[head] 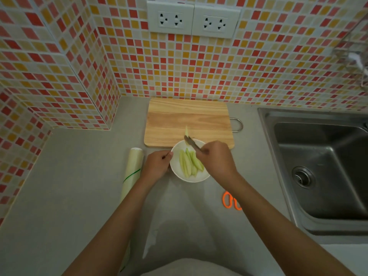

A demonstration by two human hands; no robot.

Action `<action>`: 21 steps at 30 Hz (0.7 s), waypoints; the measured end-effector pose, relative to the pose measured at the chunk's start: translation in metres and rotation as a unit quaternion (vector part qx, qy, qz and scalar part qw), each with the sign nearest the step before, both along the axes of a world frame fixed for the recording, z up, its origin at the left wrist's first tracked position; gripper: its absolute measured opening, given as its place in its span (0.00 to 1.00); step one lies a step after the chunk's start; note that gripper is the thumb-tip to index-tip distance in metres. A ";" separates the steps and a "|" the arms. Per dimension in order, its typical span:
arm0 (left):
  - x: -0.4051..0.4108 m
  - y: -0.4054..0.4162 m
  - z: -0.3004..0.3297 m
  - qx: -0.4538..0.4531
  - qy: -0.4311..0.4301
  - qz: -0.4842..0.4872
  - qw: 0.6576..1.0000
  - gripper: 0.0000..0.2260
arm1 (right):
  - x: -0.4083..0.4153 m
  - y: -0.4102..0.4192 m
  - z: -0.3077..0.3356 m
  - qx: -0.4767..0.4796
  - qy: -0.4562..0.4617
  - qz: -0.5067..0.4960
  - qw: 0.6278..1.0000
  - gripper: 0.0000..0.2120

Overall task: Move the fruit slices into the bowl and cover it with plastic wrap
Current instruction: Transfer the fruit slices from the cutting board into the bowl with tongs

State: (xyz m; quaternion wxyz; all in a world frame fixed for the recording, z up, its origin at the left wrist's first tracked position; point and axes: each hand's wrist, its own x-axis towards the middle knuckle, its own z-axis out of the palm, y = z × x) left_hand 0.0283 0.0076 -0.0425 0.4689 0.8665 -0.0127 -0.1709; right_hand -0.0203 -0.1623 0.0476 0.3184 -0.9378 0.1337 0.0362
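A white bowl [179, 174] stands on the grey counter just in front of the wooden cutting board [187, 120]. Several pale green fruit slices [188, 163] lie in it. One more slice [186, 131] sits at the board's near edge, by the bowl's rim. My right hand [218, 158] grips a knife [190, 142] whose blade points toward that slice. My left hand [157, 164] holds the bowl's left rim. A roll of plastic wrap [133, 168] lies left of the bowl. A cut sheet of clear wrap [159, 226] lies on the counter before me.
Orange-handled scissors [229, 200] lie on the counter, partly under my right forearm. A steel sink [322, 166] fills the right side. Tiled walls close the back and left, with two sockets [193, 19] above the board.
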 end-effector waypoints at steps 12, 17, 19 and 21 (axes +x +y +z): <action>0.000 0.000 0.001 0.010 -0.010 -0.005 1.000 0.16 | -0.040 0.006 -0.022 -0.223 0.085 0.016 0.971 0.14; 0.000 0.001 -0.002 -0.002 0.004 0.004 1.000 0.15 | 0.013 -0.031 -0.012 -0.172 0.029 -0.112 0.978 0.19; 0.000 0.001 -0.004 -0.009 0.006 0.009 1.000 0.15 | 0.045 -0.046 -0.021 -0.145 0.028 -0.145 0.978 0.19; 0.001 0.001 -0.004 -0.013 0.006 0.010 1.000 0.14 | 0.072 -0.056 -0.036 -0.139 0.034 -0.159 0.977 0.19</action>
